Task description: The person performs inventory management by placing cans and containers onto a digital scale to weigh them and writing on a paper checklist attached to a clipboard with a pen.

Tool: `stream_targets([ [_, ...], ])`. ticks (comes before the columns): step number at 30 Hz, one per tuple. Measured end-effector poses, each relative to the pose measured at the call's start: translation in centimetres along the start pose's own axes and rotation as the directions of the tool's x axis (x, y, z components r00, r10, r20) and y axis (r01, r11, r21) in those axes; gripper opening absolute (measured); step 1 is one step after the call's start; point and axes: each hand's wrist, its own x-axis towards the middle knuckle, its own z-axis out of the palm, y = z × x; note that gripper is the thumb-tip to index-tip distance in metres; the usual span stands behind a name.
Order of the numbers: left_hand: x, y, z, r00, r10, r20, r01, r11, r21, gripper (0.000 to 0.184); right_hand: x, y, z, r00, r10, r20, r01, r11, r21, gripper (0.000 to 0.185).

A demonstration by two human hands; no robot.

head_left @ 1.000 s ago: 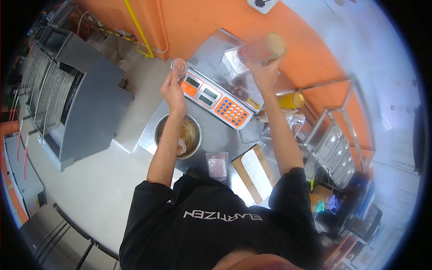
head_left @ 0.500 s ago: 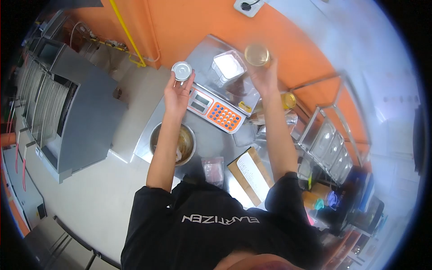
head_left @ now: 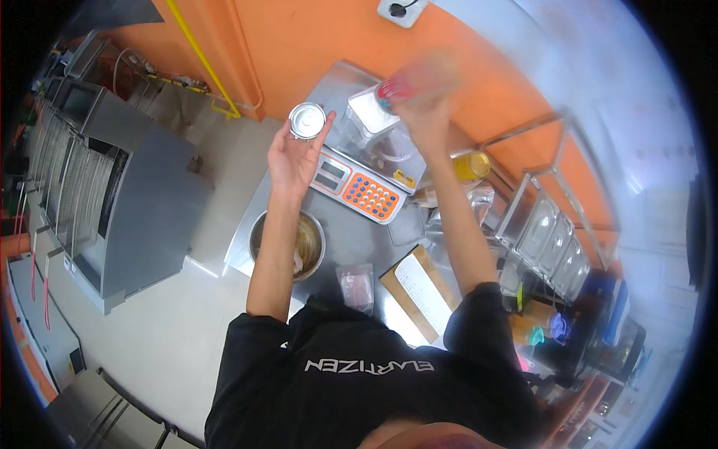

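Had a black shirt [head_left: 378, 367] filling the bottom, lettering upside down. Just past it, saw a sheet of paper [head_left: 421, 288] on a brown board [head_left: 404, 298], print way too small to read. Beside that, spotted a clear packet [head_left: 355, 287] on the tabletop [head_left: 344, 243], contents pinkish and tough to make out. Further left, found a steel bowl [head_left: 323, 258] partly hidden under the left forearm [head_left: 278, 239], so couldn't name the brownish stuff inside. Farther out, caught a scale [head_left: 372, 198] with an orange keypad, digits on the displays unreadable. Near its left end, had the left hand [head_left: 295, 165] grasping a round metal lid [head_left: 307, 120] in the fingers, flat face toward the camera. Past the scale, had the right hand [head_left: 422, 120] with its grip clenched around a jar [head_left: 411, 81], tilted, red end overlapping the edge of a clear box [head_left: 357, 129] of white stuff on the scale. Got mostly a reddish-tan smear from the jar, so couldn't read any label, or tell touching from apart at the box. Way back, glimpsed a wall socket [head_left: 402, 10], clipped at the top.
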Motion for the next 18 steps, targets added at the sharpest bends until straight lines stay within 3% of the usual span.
stream_targets([
  [1, -0.1, 0.0, -0.2, 1.000, -0.005, 0.008, 0.005, 1.000, 0.008, 0.041, -0.5, -0.5, 0.3, 0.998, -0.026, 0.063, 0.037, 0.982, -0.184, 0.084],
  [2, 0.0, 0.0, -0.4, 1.000, -0.012, 0.020, 0.011, 1.000, 0.016, 0.042, -0.8, -0.2, 0.7, 0.996, -0.002, 0.088, 0.017, 0.985, -0.170, 0.092],
  [5, -0.2, 0.1, -0.5, 1.000, -0.007, 0.018, 0.005, 0.998, 0.069, 0.042, -0.2, 1.3, 1.4, 0.991, -0.079, 0.112, 0.087, 0.993, -0.073, 0.095],
  [8, -0.5, 0.5, -0.9, 1.000, 0.005, -0.018, -0.003, 0.991, 0.134, 0.045, 0.2, 0.3, 1.0, 0.972, -0.126, 0.197, 0.180, 0.940, -0.291, 0.094],
  [11, -0.6, 0.6, -1.3, 0.999, 0.040, -0.012, -0.036, 0.969, 0.243, 0.051, 1.1, 0.9, 0.8, 0.963, -0.104, 0.250, 0.146, 0.977, -0.155, 0.094],
  [18, -0.1, 0.1, -2.3, 0.999, 0.042, -0.023, -0.032, 0.941, 0.338, 0.069, 1.7, 1.1, 0.6, 0.965, -0.108, 0.237, 0.163, 0.960, -0.229, 0.095],
])
